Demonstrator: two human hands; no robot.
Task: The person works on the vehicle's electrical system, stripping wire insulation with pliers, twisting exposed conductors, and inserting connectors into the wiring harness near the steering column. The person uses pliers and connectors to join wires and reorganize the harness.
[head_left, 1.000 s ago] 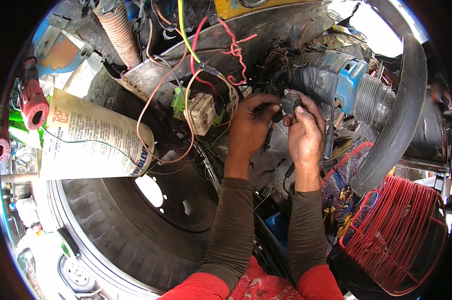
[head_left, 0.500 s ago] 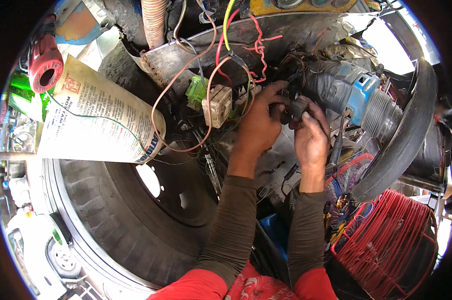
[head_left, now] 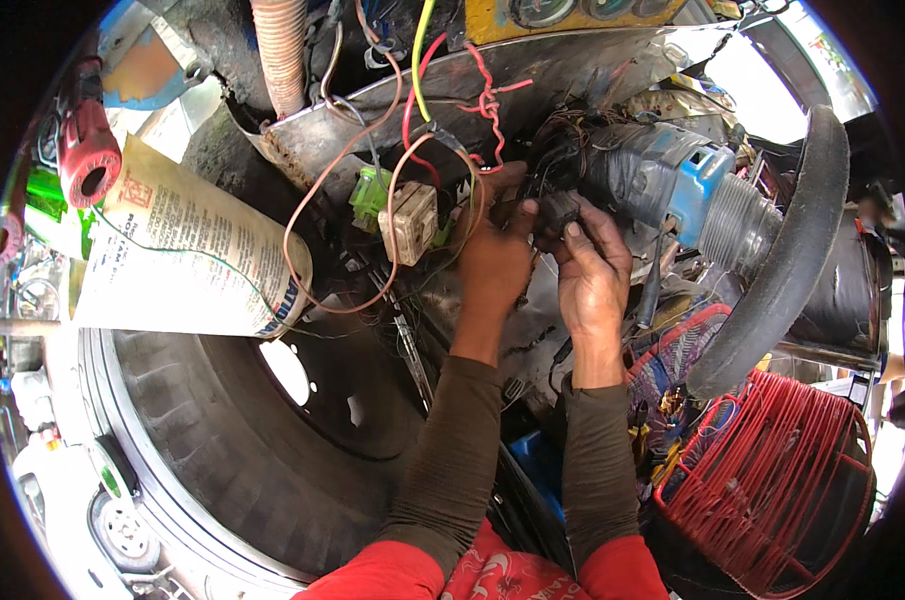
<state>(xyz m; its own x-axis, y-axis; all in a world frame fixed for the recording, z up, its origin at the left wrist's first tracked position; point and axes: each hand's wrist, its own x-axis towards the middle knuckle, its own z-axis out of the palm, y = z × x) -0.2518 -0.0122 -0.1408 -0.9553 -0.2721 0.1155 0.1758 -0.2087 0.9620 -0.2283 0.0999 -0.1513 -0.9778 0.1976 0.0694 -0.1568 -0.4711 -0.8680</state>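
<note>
My right hand (head_left: 594,275) pinches a small black block-shaped part (head_left: 559,208) between thumb and fingers, its palm turned partly up. Close against its left side, my left hand (head_left: 495,255) has its fingers curled at the same part. What those left fingertips grip is hidden by the hand itself. Thin dark wires (head_left: 557,160) run just above the part. Beside my left hand hang a dirty white socket box (head_left: 409,222) and a bright green connector (head_left: 370,196), with a looping pinkish-brown wire (head_left: 289,235) around them.
A large tire (head_left: 222,430) fills the lower left, below a pale printed bucket (head_left: 187,250). On the right are a blue tape-wrapped motor housing (head_left: 700,190), a curved black steering wheel rim (head_left: 782,270) and a red corded chair (head_left: 772,480). Twisted red wire (head_left: 488,100) dangles above.
The whole view has shifted, so the scene sits a little further left. Both hands stay together at the black part, my left fingers slightly more bent.
</note>
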